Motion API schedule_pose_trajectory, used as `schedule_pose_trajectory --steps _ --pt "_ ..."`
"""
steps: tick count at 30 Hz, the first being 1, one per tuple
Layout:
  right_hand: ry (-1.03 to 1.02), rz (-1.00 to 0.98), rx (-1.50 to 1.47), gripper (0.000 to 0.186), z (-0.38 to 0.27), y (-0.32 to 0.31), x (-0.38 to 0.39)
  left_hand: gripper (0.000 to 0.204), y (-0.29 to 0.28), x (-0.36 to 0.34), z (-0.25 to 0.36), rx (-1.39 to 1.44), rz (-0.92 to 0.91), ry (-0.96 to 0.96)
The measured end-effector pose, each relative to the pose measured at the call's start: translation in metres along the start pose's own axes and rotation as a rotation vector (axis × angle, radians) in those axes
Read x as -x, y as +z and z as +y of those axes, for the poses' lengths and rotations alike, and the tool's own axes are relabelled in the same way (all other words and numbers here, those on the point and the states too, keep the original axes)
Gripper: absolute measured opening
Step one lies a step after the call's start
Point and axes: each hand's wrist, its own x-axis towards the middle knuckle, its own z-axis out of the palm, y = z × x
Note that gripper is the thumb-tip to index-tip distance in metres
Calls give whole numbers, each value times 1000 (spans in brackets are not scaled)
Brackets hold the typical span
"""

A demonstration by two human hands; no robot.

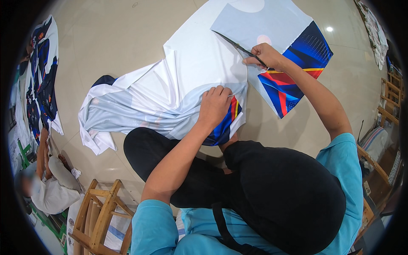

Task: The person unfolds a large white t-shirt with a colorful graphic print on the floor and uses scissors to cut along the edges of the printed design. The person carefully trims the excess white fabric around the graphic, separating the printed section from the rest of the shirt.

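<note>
My right hand (265, 57) is closed around the handles of a pair of dark scissors (236, 45), whose long blades point up and left. They lie along the edge between the white cloth (191, 55) and a pale grey printed fabric panel (276, 21). The panel's lower part is patterned in blue, red and yellow and spreads beneath and right of my right hand. My left hand (215, 106) pinches the near part of the white cloth, beside a blue, red and yellow printed patch (225, 125). To the left, the cloth falls into loose folds.
Everything lies on a beige tiled floor (123, 38). At the far left another person (55, 193) handles dark printed fabric (42, 80). A wooden frame stool (102, 212) stands at lower left. Along the right edge are wooden frames (391, 91) and a heap of white cloth (374, 29).
</note>
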Motion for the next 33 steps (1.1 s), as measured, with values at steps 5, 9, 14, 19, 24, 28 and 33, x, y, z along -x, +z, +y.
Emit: schedule_pose_trajectory --steps 5,9,14,19,24,28,33 --pt "-4 -11 36 45 -2 -2 -4 14 -1 0 0 -1 -10 -6" --pt "-1 -15 36 49 -1 -2 -11 14 -1 0 0 -6 0 8" --pt "-4 -21 24 48 -4 -2 -14 14 -1 0 0 -12 -8 1" --pt "-10 0 46 42 -8 0 -13 15 0 0 0 -12 -13 -4" --pt "-35 1 56 43 -9 -1 -12 15 0 0 0 -14 -16 -4" --pt "-27 -2 74 45 -9 -1 -12 15 -1 0 0 -14 -8 -1" --pt "-1 -12 14 48 -20 0 -15 15 0 0 -1 -14 -4 4"
